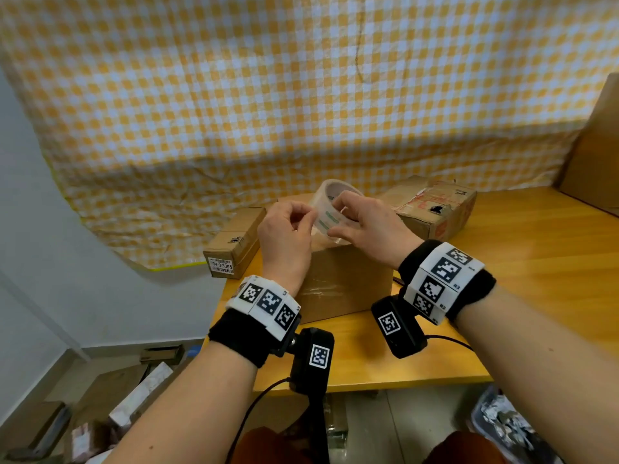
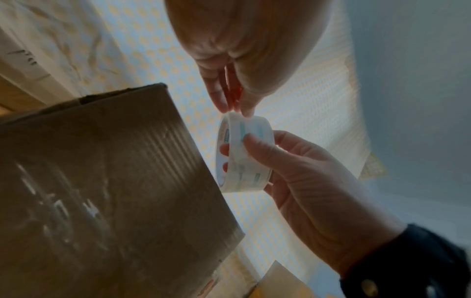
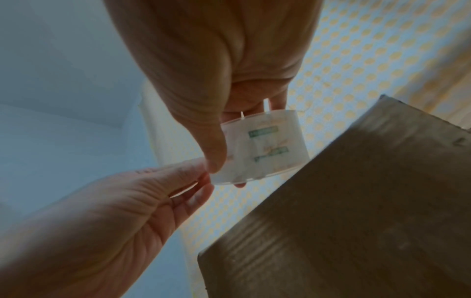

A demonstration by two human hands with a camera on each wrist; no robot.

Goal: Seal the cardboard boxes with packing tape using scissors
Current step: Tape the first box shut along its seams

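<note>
A roll of clear packing tape (image 1: 330,209) with green print is held in the air just above a closed brown cardboard box (image 1: 345,279) at the table's near left. My right hand (image 1: 336,219) grips the roll, thumb on its outer face and fingers through the core. My left hand (image 1: 310,219) pinches at the roll's left edge with thumb and fingertips. The left wrist view shows that pinch of the left hand (image 2: 238,109) on the tape roll (image 2: 244,153), beside the box (image 2: 102,181). No scissors show in any view.
A long small carton (image 1: 234,242) overhangs the wooden table's (image 1: 502,296) left edge. A worn box (image 1: 432,209) stands behind on the right, and a big cardboard sheet (image 1: 596,155) leans at far right. A checked cloth (image 1: 268,95) hangs behind. Boxes litter the floor (image 1: 100,396).
</note>
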